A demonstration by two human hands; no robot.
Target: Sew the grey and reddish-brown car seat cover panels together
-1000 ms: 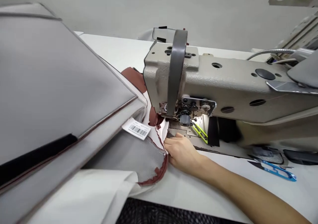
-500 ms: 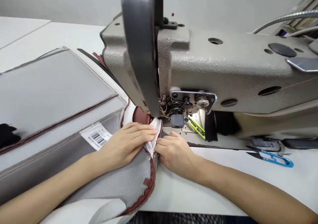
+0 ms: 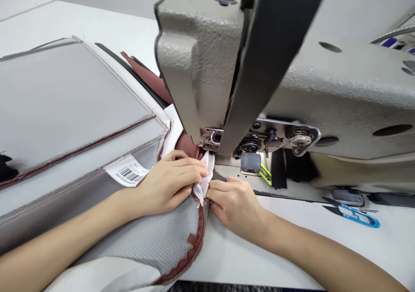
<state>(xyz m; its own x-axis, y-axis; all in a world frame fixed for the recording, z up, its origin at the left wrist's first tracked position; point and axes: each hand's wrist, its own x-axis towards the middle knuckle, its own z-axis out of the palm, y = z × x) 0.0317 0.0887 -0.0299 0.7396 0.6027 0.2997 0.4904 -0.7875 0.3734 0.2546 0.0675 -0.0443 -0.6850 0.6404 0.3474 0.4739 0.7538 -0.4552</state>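
Note:
A grey fabric cover with dark red edging and a white barcode label lies under the sewing machine. My left hand rests over it, fingers together and closed on a bunched white strip at its edge. On the other side of that edge, my right hand pinches the fabric with curled fingers. Both hands are just in front of the needle area, which the dark bar of the machine partly hides. Dark red mesh shows behind my left fingers.
Blue thread snips lie on the white table to the right. Yellow-green snips sit by the machine bed, partly covered. The machine arm spans the right side. More dark red fabric lies behind the cover.
My view has shifted closer to the machine, which now appears larger and farther right. Both hands keep their hold at nearly the same place on the cover.

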